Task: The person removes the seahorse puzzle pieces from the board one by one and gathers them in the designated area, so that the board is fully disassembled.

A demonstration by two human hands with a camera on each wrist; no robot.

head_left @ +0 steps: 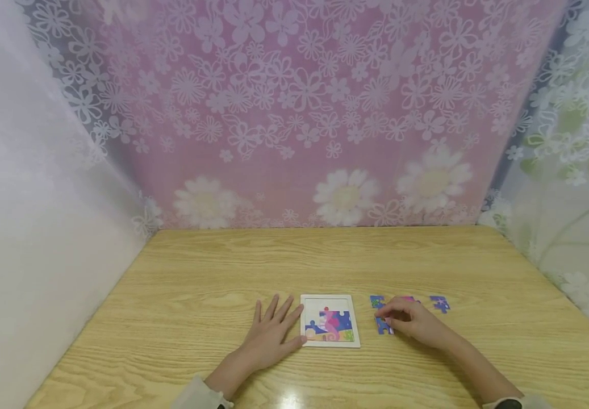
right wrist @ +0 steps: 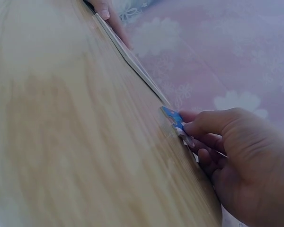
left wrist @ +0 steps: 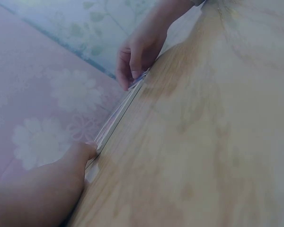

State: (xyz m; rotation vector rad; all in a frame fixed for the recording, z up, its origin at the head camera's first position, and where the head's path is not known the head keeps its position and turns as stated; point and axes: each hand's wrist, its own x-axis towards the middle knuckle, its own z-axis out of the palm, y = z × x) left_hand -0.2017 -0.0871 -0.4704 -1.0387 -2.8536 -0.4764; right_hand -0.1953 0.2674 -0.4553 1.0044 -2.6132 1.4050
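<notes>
In the head view, my left hand [head_left: 270, 335] lies on the table with fingers spread, thumb and fingertip at the left edge of a white-framed puzzle board [head_left: 330, 345]. The board has a partly filled picture with a pink seahorse [head_left: 331, 324] on blue; its upper left part is bare white. To the right of the board, my right hand [head_left: 414, 322] pinches a blue puzzle piece [head_left: 382, 326] between thumb and fingertips, low over the table. The right wrist view shows this blue piece [right wrist: 172, 115] at the thumb tip, partly hidden by the fingers.
Loose puzzle pieces lie near the right hand: a blue and green one [head_left: 376, 301], a pink one [head_left: 413, 299] partly behind the hand, and a blue one [head_left: 440, 304] farther right. The wooden table [head_left: 212, 272] ends at a flowered pink curtain [head_left: 284, 113].
</notes>
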